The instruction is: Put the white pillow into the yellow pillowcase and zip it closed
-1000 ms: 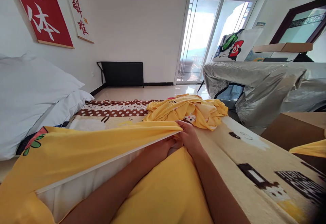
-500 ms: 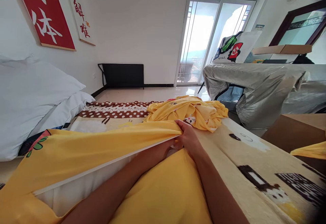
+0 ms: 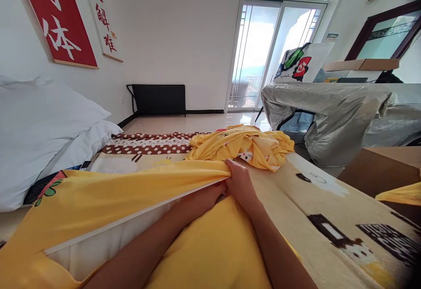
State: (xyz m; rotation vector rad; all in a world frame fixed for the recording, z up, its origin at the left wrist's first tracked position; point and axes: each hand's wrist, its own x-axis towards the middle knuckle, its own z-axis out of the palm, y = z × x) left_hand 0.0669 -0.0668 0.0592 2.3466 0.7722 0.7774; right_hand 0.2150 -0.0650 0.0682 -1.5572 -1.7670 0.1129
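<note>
A yellow pillowcase (image 3: pixel 131 192) with a white-edged opening is stretched across the front of my view. White pillow filling (image 3: pixel 108 232) shows through the opening. My right hand (image 3: pixel 241 183) is closed on the far end of the pillowcase edge, pulling it taut. Up against it is my left hand (image 3: pixel 208 196), its forearm running along the opening. The left hand looks closed, but its fingertips and whatever they grip are hidden. Between my forearms bulges the smooth yellow front of the case.
A patterned blanket (image 3: pixel 283 197) covers the bed. Crumpled yellow bedding (image 3: pixel 243 144) lies at its far side. White pillows (image 3: pixel 49 122) are stacked on the left. On the right stand an open cardboard box (image 3: pixel 378 170) and a table with silver covering (image 3: pixel 329 105).
My right hand has shifted slightly left and down, closing up against my left hand. The left hand's fingers show less now. The pillowcase edge remains taut.
</note>
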